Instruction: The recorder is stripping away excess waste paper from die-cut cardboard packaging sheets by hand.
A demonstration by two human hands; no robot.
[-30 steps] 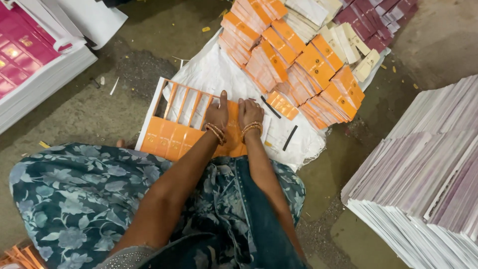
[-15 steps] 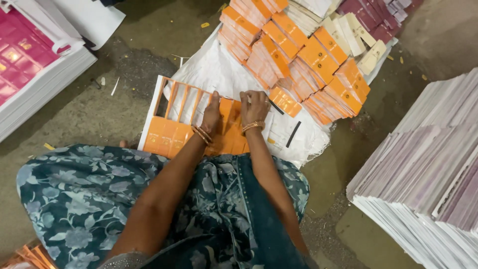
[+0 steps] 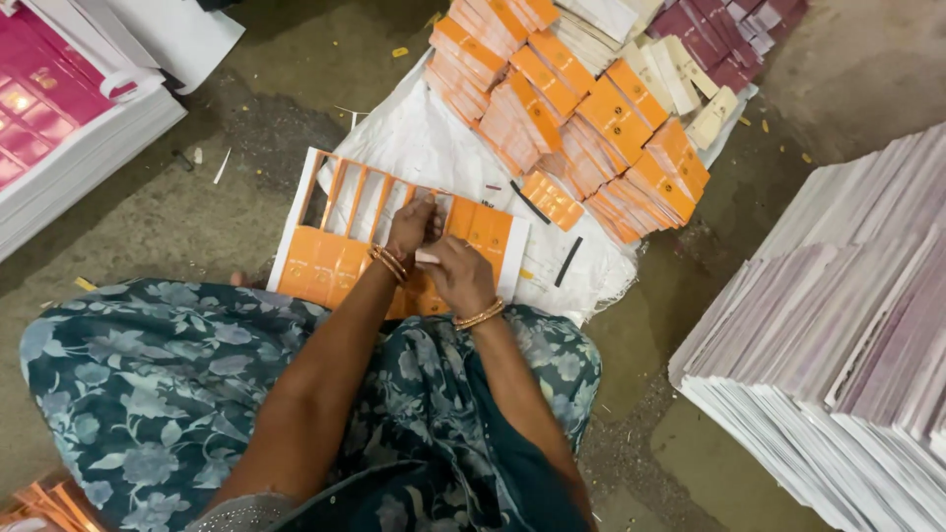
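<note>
An orange die-cut printed sheet (image 3: 325, 261) with a white border lies on a white sack (image 3: 424, 138) on the floor in front of me. Its left upper part shows empty slots. My left hand (image 3: 409, 227) rests on the sheet's middle, fingers pinching a punched-out strip. My right hand (image 3: 458, 276) presses beside it, fingers curled over the same spot, a small pale piece at its thumb. Both wrists wear bangles.
Rows of stacked orange cards (image 3: 581, 118) lie beyond the sheet, with cream cards (image 3: 680, 79) and maroon cards (image 3: 729, 34) further back. A tall pile of pale sheets (image 3: 847, 325) stands at right, a pink printed stack (image 3: 49, 128) at left. My floral-clad knees (image 3: 148, 384) fill the foreground.
Both hands drew back toward me from the sheet's upper edge and closed together at its middle. The right hand slid down and left next to the left hand.
</note>
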